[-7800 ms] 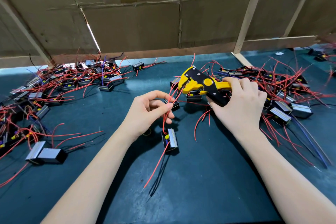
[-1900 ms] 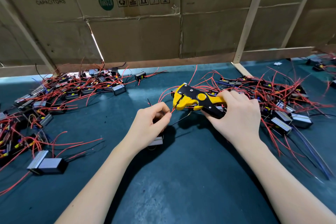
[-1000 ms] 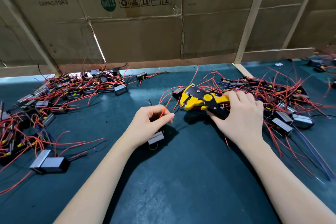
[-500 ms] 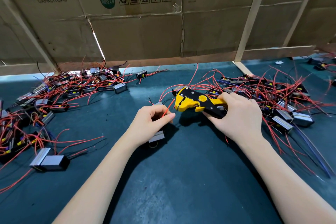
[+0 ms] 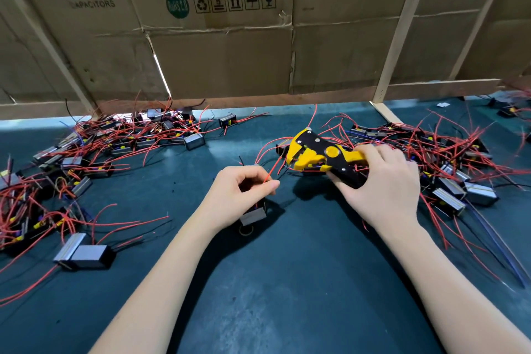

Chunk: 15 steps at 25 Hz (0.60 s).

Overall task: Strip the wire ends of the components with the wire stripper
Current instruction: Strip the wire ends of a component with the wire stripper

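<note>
My right hand grips the handles of a yellow and black wire stripper, whose jaws point left and stand slightly apart. My left hand pinches a thin red wire between thumb and forefinger, just left of the jaws. That wire belongs to a small silver and black component lying on the mat under my left hand. The wire tip is close to the jaws but apart from them.
A pile of components with red wires covers the left of the dark green mat; another pile lies right, behind my right hand. A cardboard wall on wooden slats closes the back. Two components lie at front left.
The stripper has shifted right and up, away from the wire, and its jaws have opened. My left hand stays in place, still pinching the red wire.
</note>
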Each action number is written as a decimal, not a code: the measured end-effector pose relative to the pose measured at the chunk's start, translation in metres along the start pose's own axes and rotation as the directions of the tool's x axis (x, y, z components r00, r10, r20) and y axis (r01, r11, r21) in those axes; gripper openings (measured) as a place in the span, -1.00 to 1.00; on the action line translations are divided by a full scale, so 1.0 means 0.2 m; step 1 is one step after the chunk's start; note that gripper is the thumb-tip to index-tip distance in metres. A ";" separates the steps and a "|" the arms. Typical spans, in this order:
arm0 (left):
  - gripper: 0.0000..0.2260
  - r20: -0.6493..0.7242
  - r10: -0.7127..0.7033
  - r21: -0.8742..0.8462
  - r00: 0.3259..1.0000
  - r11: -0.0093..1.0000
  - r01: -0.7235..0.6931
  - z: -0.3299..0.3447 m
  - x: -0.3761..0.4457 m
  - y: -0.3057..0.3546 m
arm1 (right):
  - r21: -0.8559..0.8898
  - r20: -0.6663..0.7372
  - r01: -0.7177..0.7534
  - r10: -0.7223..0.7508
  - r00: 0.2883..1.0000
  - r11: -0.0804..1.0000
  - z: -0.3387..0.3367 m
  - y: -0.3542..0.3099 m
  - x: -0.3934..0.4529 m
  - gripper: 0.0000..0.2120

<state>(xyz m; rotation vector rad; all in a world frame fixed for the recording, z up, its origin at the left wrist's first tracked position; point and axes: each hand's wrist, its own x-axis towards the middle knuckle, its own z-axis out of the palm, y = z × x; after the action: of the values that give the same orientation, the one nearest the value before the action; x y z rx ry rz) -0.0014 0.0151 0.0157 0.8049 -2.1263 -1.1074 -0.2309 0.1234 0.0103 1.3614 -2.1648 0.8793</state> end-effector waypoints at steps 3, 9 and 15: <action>-0.81 -0.015 -0.005 0.024 1.000 1.000 0.005 -0.01 0.00 -0.01 | 0.073 -0.052 -0.080 0.084 0.995 0.994 0.00 0.01 0.01 -0.49; -0.95 0.009 0.069 -0.051 0.998 0.996 -0.068 0.07 -0.01 0.03 | 0.139 -0.101 -0.109 0.123 0.987 0.984 -0.02 0.03 0.03 -0.50; -0.53 -0.226 0.112 0.061 0.968 0.993 -0.100 0.00 0.03 0.04 | 0.089 -0.086 -0.059 0.067 0.994 0.994 -0.02 0.03 0.01 -0.46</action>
<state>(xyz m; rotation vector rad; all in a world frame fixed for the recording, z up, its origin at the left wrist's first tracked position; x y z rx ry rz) -0.0071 0.0131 0.0238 0.7912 -1.9840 -0.8657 -0.2377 0.1263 0.0130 1.2745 -2.1347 1.0487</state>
